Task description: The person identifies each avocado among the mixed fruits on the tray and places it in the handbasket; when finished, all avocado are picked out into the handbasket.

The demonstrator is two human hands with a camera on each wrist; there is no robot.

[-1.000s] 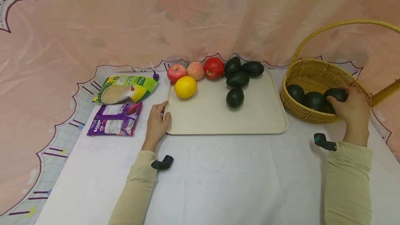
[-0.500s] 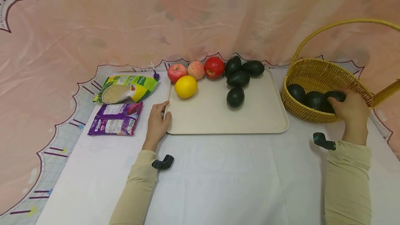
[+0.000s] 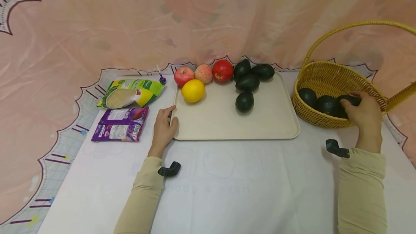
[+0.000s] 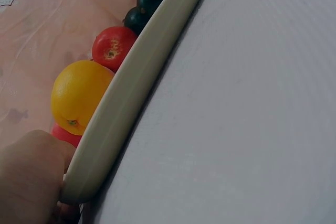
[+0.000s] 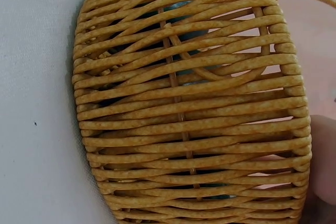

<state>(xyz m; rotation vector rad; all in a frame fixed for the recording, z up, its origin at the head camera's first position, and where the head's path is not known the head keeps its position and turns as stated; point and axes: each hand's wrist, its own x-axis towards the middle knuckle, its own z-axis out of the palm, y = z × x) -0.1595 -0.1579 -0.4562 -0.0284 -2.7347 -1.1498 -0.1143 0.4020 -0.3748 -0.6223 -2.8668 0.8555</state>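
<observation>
My left hand [image 3: 165, 127] grips the left edge of a cream tray [image 3: 208, 125]; the left wrist view shows it at the tray's corner. On the tray lie several dark green avocados [image 3: 245, 102], a yellow lemon-like fruit [image 3: 193, 90], a red apple [image 3: 183, 77], a peach [image 3: 203, 73] and a red pomegranate-like fruit [image 3: 222, 71]. My right hand [image 3: 367, 113] reaches over the front rim of a wicker basket [image 3: 313, 116] and holds an avocado [image 3: 349, 100] inside it. Beside that one sit other avocados [image 3: 327, 104]. Basket weave hides most of the contents in the right wrist view.
Left of the tray lie a green and yellow food bag [image 3: 143, 91] and purple snack packs [image 3: 120, 125]. A small purple-wrapped lollipop [image 3: 162, 79] is behind them. The basket's tall handle [image 3: 354, 25] arches upward. A patterned curtain [image 3: 130, 28] hangs along the table's back edge.
The avocado in my right hand sits slightly lower in the basket and shows less than a second ago. My left hand and the tray have stayed in place.
</observation>
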